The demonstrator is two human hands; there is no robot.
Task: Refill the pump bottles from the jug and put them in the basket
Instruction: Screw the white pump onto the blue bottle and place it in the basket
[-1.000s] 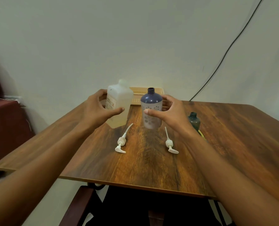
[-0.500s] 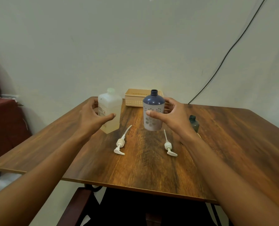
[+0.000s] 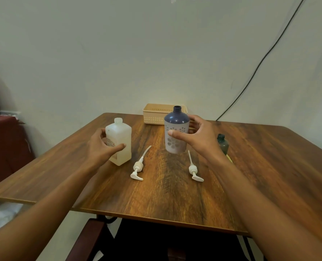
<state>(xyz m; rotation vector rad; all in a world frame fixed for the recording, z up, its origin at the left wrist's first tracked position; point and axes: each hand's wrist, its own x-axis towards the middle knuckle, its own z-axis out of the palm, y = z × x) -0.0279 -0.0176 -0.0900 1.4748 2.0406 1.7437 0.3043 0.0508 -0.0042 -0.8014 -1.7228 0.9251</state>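
Head view. Centre left of the frame: the left hand (image 3: pixel 101 147) has its grip closed round the translucent jug (image 3: pixel 121 140), which is uncapped and upright on the table (image 3: pixel 175 200). Centre: the right hand (image 3: pixel 201 140) has its grip curled round the blue flowered pump bottle (image 3: pixel 176 129), neck open and upright; base contact with the table cannot be told. A white pump head (image 3: pixel 137 167) lies flat below the jug and a second pump head (image 3: pixel 193 169) below the bottle. The dark green bottle (image 3: pixel 223 145) stands just beyond the right wrist. The beige basket (image 3: pixel 154 114) is at the far table edge.
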